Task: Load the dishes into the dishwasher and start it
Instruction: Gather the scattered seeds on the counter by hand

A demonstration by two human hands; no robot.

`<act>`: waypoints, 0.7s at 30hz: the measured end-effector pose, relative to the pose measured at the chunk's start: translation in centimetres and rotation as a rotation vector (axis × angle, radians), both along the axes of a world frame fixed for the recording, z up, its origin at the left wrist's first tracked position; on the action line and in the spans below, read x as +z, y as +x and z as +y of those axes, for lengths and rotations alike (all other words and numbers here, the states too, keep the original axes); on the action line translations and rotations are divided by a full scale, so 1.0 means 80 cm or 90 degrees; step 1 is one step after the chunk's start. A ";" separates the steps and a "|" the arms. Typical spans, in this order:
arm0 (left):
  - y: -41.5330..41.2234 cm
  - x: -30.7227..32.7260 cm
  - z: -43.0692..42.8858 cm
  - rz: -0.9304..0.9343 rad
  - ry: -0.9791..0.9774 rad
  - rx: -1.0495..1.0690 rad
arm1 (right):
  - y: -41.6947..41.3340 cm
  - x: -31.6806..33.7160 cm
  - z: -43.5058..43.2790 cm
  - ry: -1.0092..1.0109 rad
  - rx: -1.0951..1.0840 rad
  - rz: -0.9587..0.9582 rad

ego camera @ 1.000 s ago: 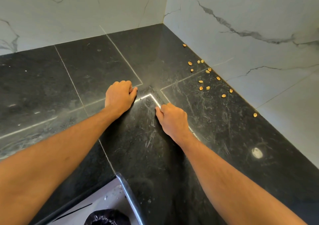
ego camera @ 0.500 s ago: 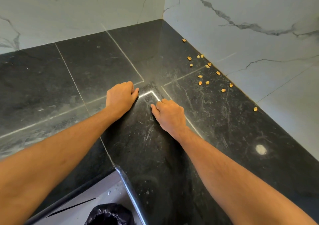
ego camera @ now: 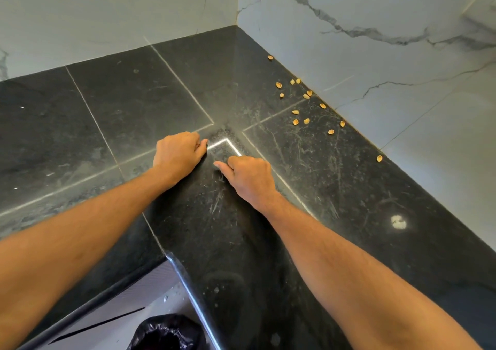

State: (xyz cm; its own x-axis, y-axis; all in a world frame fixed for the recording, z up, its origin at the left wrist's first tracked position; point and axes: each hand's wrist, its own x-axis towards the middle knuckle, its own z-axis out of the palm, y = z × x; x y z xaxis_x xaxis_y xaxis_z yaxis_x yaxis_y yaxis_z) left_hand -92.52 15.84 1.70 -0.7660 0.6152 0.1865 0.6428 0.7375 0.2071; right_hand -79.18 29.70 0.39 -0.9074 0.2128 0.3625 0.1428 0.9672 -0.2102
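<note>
No dish and no dishwasher are showing in your view, so the things you are meant to load are lying somewhere outside it, and you cannot tell from here which way. The only hint is the pale panel (ego camera: pixel 107 314) running under the near edge of the worktop (ego camera: pixel 120 103), low on the left. It may be a cabinet or an appliance front, but the view does not settle that. If it is the machine, it is sitting below and nearer your left hand (ego camera: pixel 179 152) than your right hand (ego camera: pixel 248 174).

Both hands are resting on the dark stone in the inner corner of the L-shaped worktop, just beside each other but not touching. Your left hand is lying with its fingers curled under and nothing visibly held. Your right hand is also curled, one fingertip reaching left toward the other hand, and it too is holding nothing you can see. Both forearms are stretching out from the near edge.

Further out, pistachio shells (ego camera: pixel 306 96) are lying scattered along the foot of the right marble wall (ego camera: pixel 375 68), well apart from both hands. A black bin bag (ego camera: pixel 166 332) is showing at the very near edge, below the worktop.

To my eye the loading is not yet begun, and you will be needing to turn away from this corner to find the dishes.
</note>
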 end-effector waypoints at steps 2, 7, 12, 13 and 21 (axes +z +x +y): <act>0.000 0.002 -0.002 -0.001 -0.003 -0.007 | 0.004 -0.001 0.002 -0.030 -0.016 0.056; 0.010 -0.001 0.002 -0.008 0.022 -0.014 | 0.025 0.013 0.036 -0.494 -0.306 0.168; 0.029 -0.005 0.029 -0.009 0.041 -0.006 | 0.065 0.046 0.166 -1.151 -0.540 0.467; 0.031 -0.005 0.037 -0.019 0.048 -0.005 | 0.075 0.053 0.195 -1.217 -0.532 0.486; 0.044 -0.002 0.093 -0.018 0.052 -0.011 | 0.145 0.022 0.305 -0.365 -0.731 0.116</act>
